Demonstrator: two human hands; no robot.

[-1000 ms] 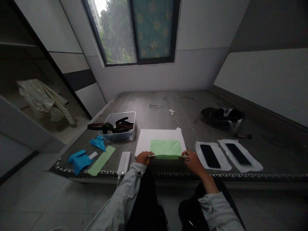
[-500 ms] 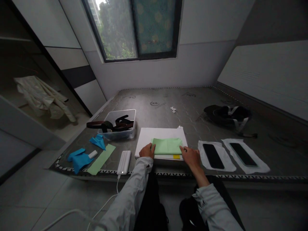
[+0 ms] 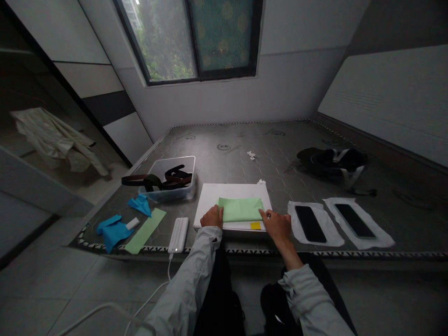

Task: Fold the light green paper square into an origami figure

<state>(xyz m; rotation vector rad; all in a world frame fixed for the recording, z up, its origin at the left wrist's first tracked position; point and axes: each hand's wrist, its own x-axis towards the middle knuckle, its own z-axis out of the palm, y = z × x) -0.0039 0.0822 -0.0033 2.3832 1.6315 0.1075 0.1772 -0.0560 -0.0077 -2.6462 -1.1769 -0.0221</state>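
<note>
Green sheet, single, in the grip of two hands, two phones nearby

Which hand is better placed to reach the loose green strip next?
Likely the left hand: it's nearer the green strip, while the right hand is at the right end of the green sheet.

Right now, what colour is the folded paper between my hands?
The folded paper is plain light green, seen best in the head view.
</note>
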